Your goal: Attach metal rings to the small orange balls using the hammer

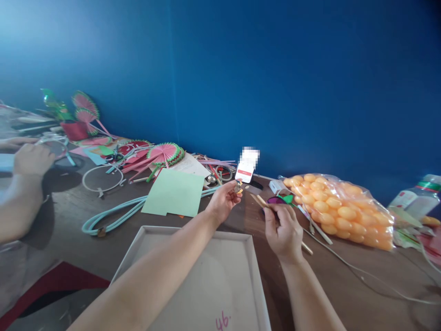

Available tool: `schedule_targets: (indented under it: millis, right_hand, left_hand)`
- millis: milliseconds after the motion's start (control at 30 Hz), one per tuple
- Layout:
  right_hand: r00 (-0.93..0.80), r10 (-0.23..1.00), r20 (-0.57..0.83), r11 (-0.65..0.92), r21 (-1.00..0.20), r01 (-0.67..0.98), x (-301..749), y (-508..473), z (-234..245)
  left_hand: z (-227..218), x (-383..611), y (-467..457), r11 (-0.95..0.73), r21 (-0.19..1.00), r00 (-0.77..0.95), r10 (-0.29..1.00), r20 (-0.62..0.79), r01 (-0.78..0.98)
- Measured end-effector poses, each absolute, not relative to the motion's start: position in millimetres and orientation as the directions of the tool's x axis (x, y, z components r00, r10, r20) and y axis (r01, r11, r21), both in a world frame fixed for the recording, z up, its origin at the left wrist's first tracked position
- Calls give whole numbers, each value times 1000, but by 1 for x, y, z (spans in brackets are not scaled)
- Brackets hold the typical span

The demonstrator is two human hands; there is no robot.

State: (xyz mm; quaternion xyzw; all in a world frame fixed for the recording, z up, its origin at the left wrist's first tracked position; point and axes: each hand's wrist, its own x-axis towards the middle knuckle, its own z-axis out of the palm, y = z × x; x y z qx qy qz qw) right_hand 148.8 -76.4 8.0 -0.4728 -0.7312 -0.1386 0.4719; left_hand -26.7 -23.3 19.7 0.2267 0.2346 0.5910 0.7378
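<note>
My left hand [223, 202] reaches over the far edge of a shallow white tray [144, 230] and pinches a small dark and gold piece [238, 187] whose kind I cannot make out. To its right, my right hand [285, 232] is closed round thin wooden sticks [307, 248]. Their tips poke out past the thumb toward my left hand. Just behind my right fingers lies a purple and green piece [287, 199], partly covered. A phone [244, 173] with a lit screen leans near the wall, beyond my left fingertips.
Green paper [175, 193], looped pale-blue tubing [99, 224] and folded fans [165, 154] lie left. At right are a bag of orange balls [339, 209], a white cable [365, 271] and a clear jar [415, 200]. Another person's hand [32, 158] works at far left.
</note>
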Motion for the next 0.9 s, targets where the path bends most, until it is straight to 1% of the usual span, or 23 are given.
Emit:
schedule_targets:
  millis: [100,233,400,467,567,633,733,900]
  right_hand:
    - [-101,568,817,501,-246,830,149,-75,7]
    - [-64,548,834,503,-268,822,150,-77,8]
    - [-125,599,791,484,-232,844,148,-76,6]
    - [-116,591,798,487,-239,840,148,-76,6]
    - [-83,564,821,501,-262,825,148,-76,6]
    - [-88,584,807,487,-261,833,148,-76,6]
    - [-110,622,775,460,-248,853,147,-75,5]
    - [-69,571,818,497,-278,822,146,-76,8]
  left_hand:
    - [20,-26,-22,216,604,177,976,-124,-767]
    - [18,-25,-19,205,606,134,978,-161,-769]
    - [19,-25,-18,243,579,123,963,-239,-778]
    - [19,-25,-18,246,582,110,959,-260,-775]
    - [19,-25,-18,228,599,100,966,-240,-767]
    - [18,-25,-17,232,597,104,965,-242,-768]
    - [18,-25,-17,253,586,100,955,-280,-770]
    - [17,-25,-18,216,618,107,972,-208,-756]
